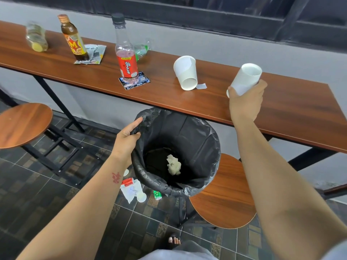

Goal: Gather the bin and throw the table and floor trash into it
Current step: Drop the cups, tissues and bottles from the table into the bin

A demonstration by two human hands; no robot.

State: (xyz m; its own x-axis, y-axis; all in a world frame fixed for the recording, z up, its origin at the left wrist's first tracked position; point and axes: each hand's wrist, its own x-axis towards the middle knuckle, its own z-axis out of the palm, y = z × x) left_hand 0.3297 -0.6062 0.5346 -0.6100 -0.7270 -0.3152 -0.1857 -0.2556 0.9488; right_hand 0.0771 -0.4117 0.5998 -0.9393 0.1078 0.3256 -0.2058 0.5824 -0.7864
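**Hands and bin.** Your left hand [127, 136] grasps the rim of the bin [197, 132], with the fingers curled into the black liner and the thumb stretched along the edge. The bin is below the near edge of the table [281, 113], its mouth open toward you. It partly covers the right stool [225, 194], and you cannot tell whether it rests on that stool. A crumpled tissue [174, 166] lies at the bottom of the bin.

Your right hand [246, 102] is wrapped round a white cup [246, 77] and holds it tilted above the table top.

**Table.** A second white cup [185, 73] lies on its side, with a paper scrap [201, 86] just beside it. To its left a red-labelled bottle [126, 53] stands upright on a dark card [142, 81]. A crushed clear bottle [142, 50] lies behind the red-labelled one. Farther left a brown bottle [73, 38] stands on a silver wrapper [95, 52]. At the far left is a clear container [36, 37], too blurred to identify.

**Floor.** Near the bin's left side a red packet [127, 182], some clear plastic wrapping [131, 193] and a green can [157, 195] lie close together on the tiled floor [56, 184]. The left stool [22, 124] stands well apart from them. Your sandalled foot [174, 240] shows at the lower edge.
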